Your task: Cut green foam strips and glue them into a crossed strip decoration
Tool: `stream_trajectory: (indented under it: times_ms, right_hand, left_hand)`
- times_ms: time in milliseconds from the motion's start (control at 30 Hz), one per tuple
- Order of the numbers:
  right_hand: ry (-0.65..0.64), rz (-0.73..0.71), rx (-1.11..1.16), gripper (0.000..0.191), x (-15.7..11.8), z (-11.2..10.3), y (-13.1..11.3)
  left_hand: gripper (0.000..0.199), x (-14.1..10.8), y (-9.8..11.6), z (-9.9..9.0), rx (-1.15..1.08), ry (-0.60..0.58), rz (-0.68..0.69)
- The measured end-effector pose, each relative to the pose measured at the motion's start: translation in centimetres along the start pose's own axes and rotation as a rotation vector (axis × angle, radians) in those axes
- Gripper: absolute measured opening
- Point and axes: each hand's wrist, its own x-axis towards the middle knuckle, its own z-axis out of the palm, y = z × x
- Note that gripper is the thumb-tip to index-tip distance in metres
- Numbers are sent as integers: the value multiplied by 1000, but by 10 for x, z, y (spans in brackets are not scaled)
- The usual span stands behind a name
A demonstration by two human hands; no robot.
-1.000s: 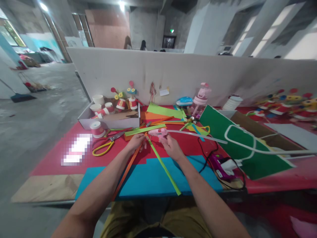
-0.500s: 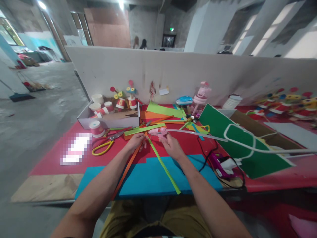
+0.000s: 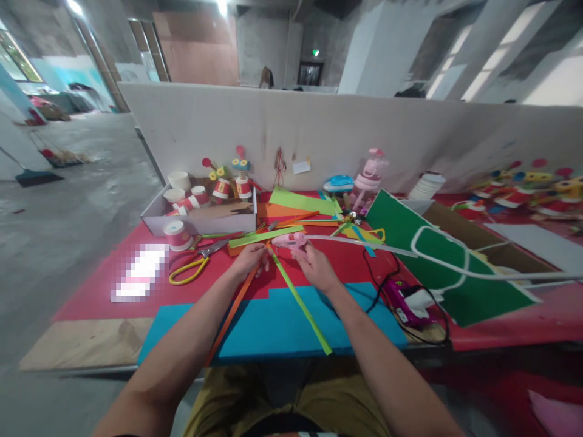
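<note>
My left hand (image 3: 252, 261) pinches the upper end of an orange paper strip (image 3: 234, 309), which slants down to the left. A green paper strip (image 3: 300, 303) meets it at the top and runs down to the right. My right hand (image 3: 314, 261) is wrapped round a pink glue gun (image 3: 290, 240), whose nozzle points left at the joined strip ends, close to my left fingertips. A clear glue stick (image 3: 355, 243) reaches out from the back of the gun. Under the strips lies a blue sheet (image 3: 282, 328) on the red tabletop (image 3: 204, 291).
Yellow-handled scissors (image 3: 189, 271) lie left of my hands. A box (image 3: 200, 226) of paper cups stands behind them. On the right are a purple power strip (image 3: 405, 306) with black cable, a green board (image 3: 432, 261) and a white cable loop.
</note>
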Motion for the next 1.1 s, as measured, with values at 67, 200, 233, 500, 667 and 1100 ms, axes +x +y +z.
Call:
stream_trajectory:
  times_ms: [67, 200, 233, 500, 667, 1100]
  right_hand:
    - [2, 3, -7, 40, 0, 0, 0]
    - [9, 12, -25, 40, 0, -1, 0]
    - [10, 14, -27, 40, 0, -1, 0]
    - [35, 22, 108, 39, 0, 0, 2]
    - [-31, 226, 472, 40, 2, 3, 10]
    - [23, 437, 479, 32, 10, -1, 53]
  left_hand:
    - [25, 0, 0, 0, 0, 0, -3]
    - [23, 1, 0, 0, -7, -15, -2]
    - [22, 1, 0, -1, -8, -17, -1]
    - [24, 2, -3, -3, -57, -36, 2]
    - [28, 4, -6, -6, -194, -72, -32]
    - [20, 8, -11, -13, -383, -209, 5]
